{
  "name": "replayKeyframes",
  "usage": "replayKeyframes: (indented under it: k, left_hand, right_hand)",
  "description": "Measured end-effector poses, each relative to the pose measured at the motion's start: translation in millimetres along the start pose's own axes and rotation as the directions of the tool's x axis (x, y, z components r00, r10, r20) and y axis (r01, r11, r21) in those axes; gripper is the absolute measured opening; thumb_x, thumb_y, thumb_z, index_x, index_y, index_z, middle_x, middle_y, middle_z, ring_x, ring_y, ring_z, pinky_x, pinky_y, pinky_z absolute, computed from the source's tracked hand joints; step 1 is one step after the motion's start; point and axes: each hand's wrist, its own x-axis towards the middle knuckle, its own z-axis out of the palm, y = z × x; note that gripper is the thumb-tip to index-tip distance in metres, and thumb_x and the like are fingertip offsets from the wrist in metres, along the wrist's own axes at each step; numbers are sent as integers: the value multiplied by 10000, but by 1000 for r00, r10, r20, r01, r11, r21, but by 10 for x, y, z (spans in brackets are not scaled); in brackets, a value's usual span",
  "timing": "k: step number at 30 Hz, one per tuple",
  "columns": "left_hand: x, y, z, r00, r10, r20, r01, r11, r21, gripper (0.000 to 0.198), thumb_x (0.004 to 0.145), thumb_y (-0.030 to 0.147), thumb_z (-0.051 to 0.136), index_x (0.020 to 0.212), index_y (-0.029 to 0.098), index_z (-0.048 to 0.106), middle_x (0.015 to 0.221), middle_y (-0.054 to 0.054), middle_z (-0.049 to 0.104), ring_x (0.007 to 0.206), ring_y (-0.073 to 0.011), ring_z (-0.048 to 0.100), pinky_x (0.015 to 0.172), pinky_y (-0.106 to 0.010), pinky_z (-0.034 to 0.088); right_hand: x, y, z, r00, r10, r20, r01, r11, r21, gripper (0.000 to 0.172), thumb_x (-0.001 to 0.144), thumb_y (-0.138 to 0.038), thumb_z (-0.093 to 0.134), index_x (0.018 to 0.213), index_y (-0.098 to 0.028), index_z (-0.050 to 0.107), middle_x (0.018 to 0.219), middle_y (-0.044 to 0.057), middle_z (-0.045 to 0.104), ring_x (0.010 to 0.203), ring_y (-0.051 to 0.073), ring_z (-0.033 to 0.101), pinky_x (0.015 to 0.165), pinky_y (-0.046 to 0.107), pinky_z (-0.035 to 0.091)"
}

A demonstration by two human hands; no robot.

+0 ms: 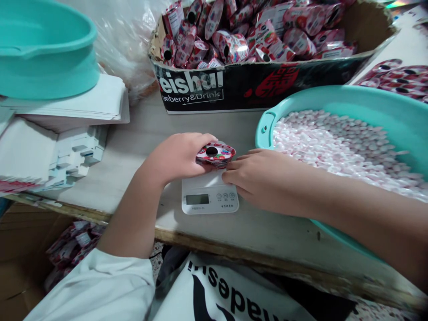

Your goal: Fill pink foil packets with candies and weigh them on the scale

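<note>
Worktable (143, 129) carries every item in view. Largest is the teal basin (334, 96) at the right, filled with small pink-and-white wrapped pieces (334, 142). Behind it sits a cardboard box (261, 84) heaped with red printed pouches (254, 31); a second teal basin (43, 49) rests on stacked white card (83, 102) at the left.

Digital scale (210, 194) stands at the table's front edge, between the two forearms. One printed pouch (216, 154) sits on its platform, open mouth upward.

Left hand (179, 156) is curled around the pouch's left side, fingers closed on it. Right hand (264, 178) lies just beside the pouch, fingers together and extended, tips touching or nearly touching its right edge; contact cannot be confirmed.

Step in hand, by judgement: weighing one pouch on the scale. The display is too small to read. The next move calls for releasing the pouch so the reading settles.
</note>
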Motion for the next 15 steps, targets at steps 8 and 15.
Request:
replayKeyframes:
  k: [8,15]
  left_hand:
    - [0,-2,6,1000,1,3,-1,1000,10,460,835,405,656,1270,257,627,1213,-54,718,1071,-261,666,885,-343,487]
    - [-12,29,-18,1000,2,16,-2,1000,1,422,856,380,637,1251,233,631,1213,-65,714,1056,-256,658,856,-329,469]
  right_hand:
    - [-22,15,17,1000,-18,-26,18,999,28,133,879,-128,549,921,-166,669,945,55,667,893,187,625,826,323,404]
    - [-4,14,22,999,-15,-32,16,999,31,138,875,-111,540,898,-160,667,928,59,671,868,171,610,811,306,397]
